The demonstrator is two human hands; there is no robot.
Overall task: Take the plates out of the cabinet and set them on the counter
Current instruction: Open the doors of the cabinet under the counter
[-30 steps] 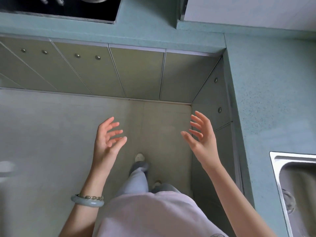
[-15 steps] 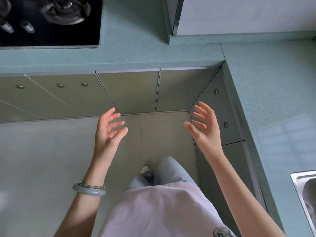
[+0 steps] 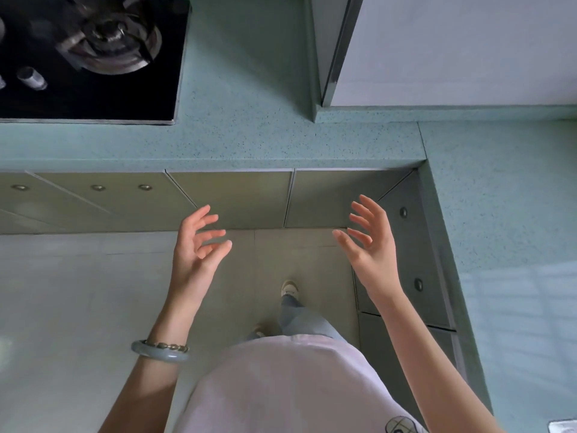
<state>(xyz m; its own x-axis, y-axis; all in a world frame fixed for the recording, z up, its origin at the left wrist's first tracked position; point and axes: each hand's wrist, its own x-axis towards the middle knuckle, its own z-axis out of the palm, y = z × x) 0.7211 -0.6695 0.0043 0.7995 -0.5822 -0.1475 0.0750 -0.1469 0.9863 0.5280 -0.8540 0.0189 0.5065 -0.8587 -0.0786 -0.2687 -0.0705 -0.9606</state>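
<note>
The head view looks straight down at an L-shaped kitchen corner. The counter is a speckled teal surface that runs across the upper part of the view and turns down the right side.

**Hands.** The left hand is raised in front of the body, palm turned inward, fingers spread and lightly curled. It holds nothing and touches nothing. The right hand mirrors it, palm inward, fingers spread wide, also empty. The two hands face each other, well apart, over the floor just short of the lower cabinet fronts. A pale jade-coloured bangle and a beaded bracelet sit on the left wrist.

**Cabinet.** The cabinet doors below the counter edge are olive-grey panels, all shut. Small round knobs show on the panels to the left. A second bank of doors runs down the right side under the counter return, with dark round knobs; these are also shut.

**Plates.** No plates are in view. With every door shut, the cabinet interior is hidden, and which compartment holds them cannot be told.

**Surroundings.** A black gas hob with a metal burner ring is set into the counter at upper left. A white wall panel stands at upper right. The corner of a metal sink shows at lower right. The person wears a light pink top, and one shoe rests on the tiled floor.
</note>
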